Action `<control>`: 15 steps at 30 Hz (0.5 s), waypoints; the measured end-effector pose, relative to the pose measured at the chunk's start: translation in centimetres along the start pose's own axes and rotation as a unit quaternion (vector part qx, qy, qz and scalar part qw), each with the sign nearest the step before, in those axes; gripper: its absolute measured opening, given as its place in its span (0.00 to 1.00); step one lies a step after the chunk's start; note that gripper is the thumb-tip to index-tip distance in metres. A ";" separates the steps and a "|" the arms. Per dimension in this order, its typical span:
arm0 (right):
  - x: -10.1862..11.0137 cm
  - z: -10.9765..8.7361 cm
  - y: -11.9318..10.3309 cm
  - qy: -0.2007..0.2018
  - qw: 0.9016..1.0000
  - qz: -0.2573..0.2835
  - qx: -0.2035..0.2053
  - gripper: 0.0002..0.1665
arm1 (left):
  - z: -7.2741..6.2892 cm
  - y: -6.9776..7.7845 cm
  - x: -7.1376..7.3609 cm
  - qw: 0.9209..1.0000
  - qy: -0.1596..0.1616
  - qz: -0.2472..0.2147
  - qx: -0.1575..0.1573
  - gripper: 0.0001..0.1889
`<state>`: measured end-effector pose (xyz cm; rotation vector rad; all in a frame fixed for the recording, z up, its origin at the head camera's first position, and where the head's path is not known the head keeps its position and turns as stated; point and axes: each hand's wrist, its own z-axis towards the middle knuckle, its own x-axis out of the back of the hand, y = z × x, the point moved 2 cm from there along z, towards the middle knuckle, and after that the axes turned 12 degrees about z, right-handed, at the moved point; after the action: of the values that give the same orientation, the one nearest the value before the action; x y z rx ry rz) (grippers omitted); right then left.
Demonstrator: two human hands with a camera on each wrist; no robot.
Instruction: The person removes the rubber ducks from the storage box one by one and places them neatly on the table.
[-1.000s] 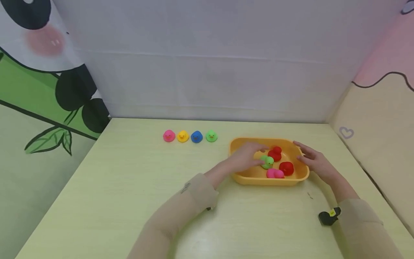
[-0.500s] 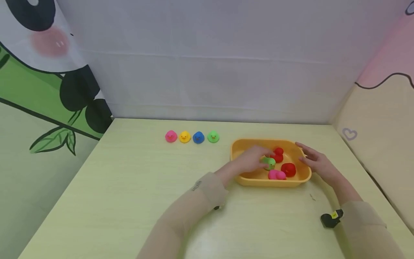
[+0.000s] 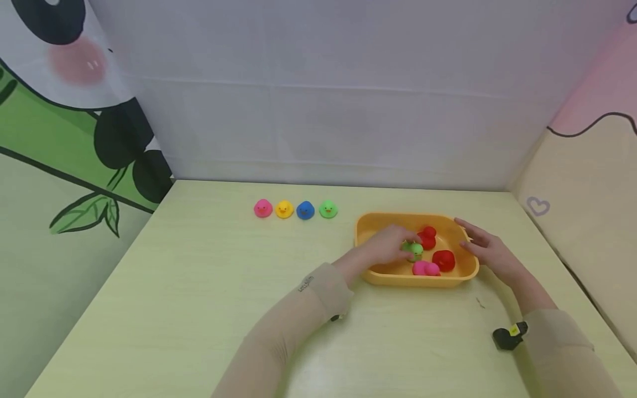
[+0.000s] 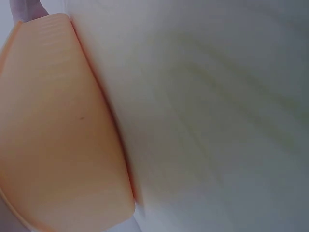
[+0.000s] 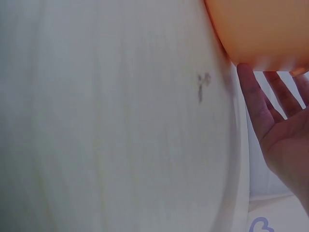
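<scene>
My left hand (image 3: 390,244) reaches over the left side of a yellow-orange plastic tray (image 3: 413,281), its thumb and fingers around a small green rubber duck (image 3: 416,250). Beside that duck lie a pink duck (image 3: 424,268) and two red ducks, one red duck (image 3: 444,261) nearer the front and another red duck (image 3: 428,236) behind. At the tray's right end, my right hand (image 3: 490,252) rests its fingertips on the wall. The right wrist view shows those fingers (image 5: 251,92) extended against the tray. In the left wrist view the tray's outer wall (image 4: 63,121) hides the ducks.
Along the back of the pale table (image 3: 189,287) stands a row of ducks: a pink duck (image 3: 262,208), a yellow duck (image 3: 284,209), a blue duck (image 3: 306,210) and a green duck (image 3: 328,209). A fabric-covered wall (image 3: 323,132) rises behind them.
My left hand has moved slightly right and down into the tray, its fingers closing around the green duck. My right hand has stayed at the tray's end.
</scene>
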<state>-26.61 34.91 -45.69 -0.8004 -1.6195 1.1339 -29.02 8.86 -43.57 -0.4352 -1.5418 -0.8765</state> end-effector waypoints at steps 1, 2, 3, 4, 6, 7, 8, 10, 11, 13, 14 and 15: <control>0.0 0.0 0.0 0.000 1.000 -0.001 0.000 0.35 | 0.0 0.0 0.0 1.000 0.001 -0.003 0.001 0.18; 0.1 0.0 0.1 0.000 1.000 -0.001 0.001 0.35 | 0.0 0.0 0.1 1.000 0.002 -0.007 0.003 0.17; 0.1 0.0 0.1 -0.001 1.000 -0.002 0.001 0.35 | -0.1 0.0 0.1 1.000 0.004 -0.011 0.005 0.17; 0.1 0.0 0.1 -0.001 1.000 -0.002 0.001 0.35 | -0.1 0.0 0.1 1.000 0.005 -0.013 0.007 0.16; 0.2 0.0 0.1 -0.001 1.000 -0.002 0.002 0.35 | -0.1 0.1 0.1 1.000 0.009 -0.019 0.011 0.15; 0.2 0.0 0.1 -0.002 1.000 -0.001 0.002 0.35 | -0.1 0.1 0.1 1.000 0.010 -0.020 0.012 0.15; 0.2 0.0 0.1 -0.002 1.000 -0.001 0.002 0.35 | -0.1 0.1 0.1 1.000 0.012 -0.019 0.013 0.14; 0.2 0.0 0.1 -0.002 1.000 0.001 0.003 0.35 | -0.2 0.2 0.2 1.000 0.014 -0.018 0.015 0.14; 0.2 -0.1 0.1 -0.003 1.000 0.001 0.003 0.35 | -0.2 0.3 0.2 1.000 0.015 -0.017 0.015 0.13; 0.2 -0.1 0.0 -0.003 1.000 0.002 0.005 0.35 | -0.2 0.4 0.2 1.000 0.017 -0.015 0.017 0.13; 0.2 -0.1 0.0 -0.003 1.000 0.002 0.006 0.35 | -0.2 0.5 0.2 1.000 0.017 -0.015 0.017 0.13; 0.2 -0.1 0.0 -0.003 1.000 0.004 0.007 0.35 | -0.2 0.5 0.3 1.000 0.017 -0.016 0.018 0.13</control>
<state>-26.54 35.15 -45.60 -0.7953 -1.6142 1.1522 -28.52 8.98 -43.17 -0.3688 -1.5348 -0.8750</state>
